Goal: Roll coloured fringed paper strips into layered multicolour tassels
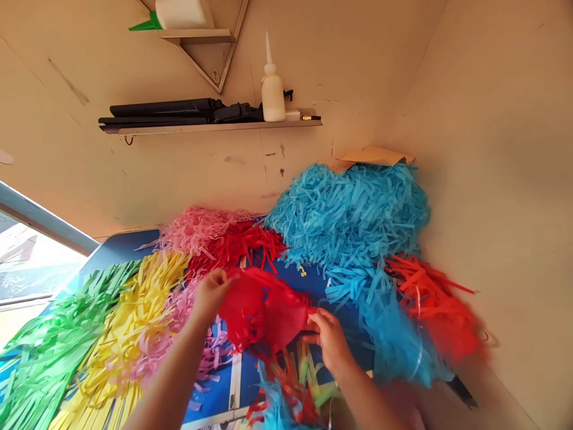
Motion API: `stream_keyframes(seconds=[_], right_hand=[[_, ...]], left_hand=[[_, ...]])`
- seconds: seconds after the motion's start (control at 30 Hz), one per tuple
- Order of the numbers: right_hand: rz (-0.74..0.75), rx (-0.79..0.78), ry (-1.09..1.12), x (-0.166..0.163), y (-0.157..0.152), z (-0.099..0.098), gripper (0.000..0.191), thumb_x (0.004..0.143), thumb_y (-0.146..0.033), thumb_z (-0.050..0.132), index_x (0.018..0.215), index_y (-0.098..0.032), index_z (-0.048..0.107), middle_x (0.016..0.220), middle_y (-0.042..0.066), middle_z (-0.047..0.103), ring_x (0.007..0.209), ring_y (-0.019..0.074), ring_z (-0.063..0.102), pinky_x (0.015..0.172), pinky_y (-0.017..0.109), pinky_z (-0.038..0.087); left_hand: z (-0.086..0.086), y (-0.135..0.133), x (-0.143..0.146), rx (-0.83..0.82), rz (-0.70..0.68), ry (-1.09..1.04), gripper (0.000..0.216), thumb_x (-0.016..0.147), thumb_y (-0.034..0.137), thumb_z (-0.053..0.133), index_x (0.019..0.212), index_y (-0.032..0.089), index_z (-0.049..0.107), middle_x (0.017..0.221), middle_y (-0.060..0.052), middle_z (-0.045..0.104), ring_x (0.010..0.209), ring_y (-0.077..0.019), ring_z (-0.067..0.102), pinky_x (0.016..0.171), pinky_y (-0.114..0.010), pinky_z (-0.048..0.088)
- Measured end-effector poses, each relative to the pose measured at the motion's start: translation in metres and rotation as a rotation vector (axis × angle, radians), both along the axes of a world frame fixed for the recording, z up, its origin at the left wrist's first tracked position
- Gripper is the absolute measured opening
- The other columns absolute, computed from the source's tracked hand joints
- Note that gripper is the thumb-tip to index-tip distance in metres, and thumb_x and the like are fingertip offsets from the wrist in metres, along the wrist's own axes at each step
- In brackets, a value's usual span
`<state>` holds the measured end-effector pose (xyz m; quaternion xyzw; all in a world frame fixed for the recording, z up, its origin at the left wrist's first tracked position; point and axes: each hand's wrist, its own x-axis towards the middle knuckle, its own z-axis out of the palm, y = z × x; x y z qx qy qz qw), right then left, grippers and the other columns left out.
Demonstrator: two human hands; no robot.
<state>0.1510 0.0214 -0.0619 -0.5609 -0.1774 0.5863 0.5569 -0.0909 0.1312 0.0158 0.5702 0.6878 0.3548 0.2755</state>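
Note:
Between my hands is a sheet of red tissue paper point(277, 307), its lower edge ragged and partly blurred. My left hand point(212, 288) pinches its upper left corner, while the fingers of my right hand point(326, 334) grip the right end. Just below the sheet lies a mixed fringe bundle point(286, 394) of blue, red and green strips. Behind it sits a heap of red paper fringe point(237, 243). Purple fringe point(215, 349) lies beside my left forearm.
Green fringe point(71, 322), yellow fringe point(129, 316) and pink fringe point(197, 230) cover the blue table's point(129, 242) left side. A large blue fringe pile point(353, 215) and red-orange fringe point(439, 298) lie right. A wall shelf point(215, 127) bears a glue bottle point(273, 95) and a black flat iron point(170, 112).

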Motion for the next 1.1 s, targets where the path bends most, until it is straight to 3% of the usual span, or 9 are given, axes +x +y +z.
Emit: stream_keyframes(seconds=[0.2,0.33,0.43,0.57,0.7,0.83,0.9,0.97,1.1], right_hand=[[-0.046,-0.005,0.085,0.010,-0.007,-0.008,0.030,0.059,-0.043,0.076,0.066,-0.020,0.058,0.063,-0.003,0.061,0.066,0.0204,0.069,0.047,0.025,0.053],[-0.074,-0.027,0.106,0.013,-0.011,-0.004,0.032,0.057,-0.043,0.078,0.068,-0.020,0.059,0.061,-0.004,0.058,0.069,0.0235,0.071,0.048,0.026,0.053],[-0.084,-0.017,0.121,0.013,-0.014,-0.005,0.032,0.058,-0.043,0.079,0.067,-0.020,0.059,0.062,-0.003,0.061,0.070,0.0237,0.071,0.050,0.027,0.054],[-0.105,0.010,0.183,0.012,-0.017,-0.010,0.033,0.058,-0.043,0.082,0.069,-0.020,0.060,0.063,-0.003,0.063,0.072,0.0224,0.071,0.057,0.028,0.057],[-0.118,0.027,0.261,0.006,-0.017,-0.008,0.035,0.056,-0.043,0.085,0.066,-0.019,0.061,0.062,-0.002,0.064,0.072,0.0231,0.072,0.061,0.029,0.057],[-0.126,0.051,0.357,-0.005,-0.016,0.002,0.033,0.054,-0.039,0.087,0.068,-0.020,0.064,0.061,-0.002,0.064,0.073,0.0233,0.072,0.065,0.031,0.057],[-0.133,0.082,0.367,-0.008,-0.015,0.007,0.029,0.057,-0.037,0.086,0.069,-0.021,0.065,0.062,-0.003,0.064,0.070,0.0209,0.071,0.068,0.032,0.057],[-0.142,0.103,0.387,-0.011,-0.016,0.013,0.027,0.059,-0.036,0.085,0.067,-0.021,0.064,0.062,-0.003,0.064,0.070,0.0198,0.070,0.073,0.035,0.058],[-0.114,0.164,0.391,-0.025,-0.023,0.019,0.024,0.064,-0.040,0.080,0.077,-0.023,0.069,0.081,0.001,0.072,0.092,0.0238,0.071,0.090,0.041,0.054]], left_hand=[[0.099,0.086,-0.038,0.223,0.387,0.428,0.022,0.082,0.035,0.058,0.073,0.016,0.052,0.067,0.002,0.051,0.074,-0.0167,0.053,0.070,-0.027,0.036],[0.118,0.119,-0.012,0.272,0.338,0.614,0.031,0.095,0.031,0.041,0.104,0.006,0.057,0.097,-0.009,0.064,0.098,-0.0266,0.060,0.085,-0.040,0.041],[0.099,0.134,0.016,0.255,0.115,0.739,0.031,0.096,0.030,0.041,0.106,0.007,0.060,0.106,-0.017,0.067,0.105,-0.0310,0.062,0.087,-0.042,0.045],[0.061,0.123,0.045,0.245,-0.261,0.816,0.033,0.078,0.031,0.069,0.105,0.013,0.066,0.111,-0.018,0.070,0.112,-0.0332,0.062,0.095,-0.041,0.047],[0.019,0.049,0.066,0.284,-0.519,0.838,0.031,0.080,0.020,0.059,0.107,0.011,0.070,0.127,-0.022,0.065,0.125,-0.0361,0.055,0.107,-0.051,0.038],[-0.034,-0.046,0.085,0.347,-0.799,0.719,0.066,0.071,0.017,0.057,0.137,0.017,0.054,0.142,-0.014,0.056,0.132,-0.0255,0.052,0.110,-0.042,0.041],[-0.056,-0.072,0.088,0.364,-0.779,0.672,0.075,0.071,0.014,0.054,0.145,0.015,0.043,0.150,-0.015,0.047,0.139,-0.0283,0.044,0.113,-0.050,0.036],[-0.068,-0.080,0.083,0.336,-0.664,0.665,0.067,0.075,0.008,0.050,0.141,0.016,0.049,0.146,-0.014,0.052,0.136,-0.0286,0.047,0.113,-0.052,0.034],[-0.059,-0.072,0.056,0.322,-0.509,0.675,0.050,0.082,0.004,0.044,0.126,0.020,0.064,0.129,-0.011,0.068,0.121,-0.0274,0.062,0.112,-0.055,0.033]])
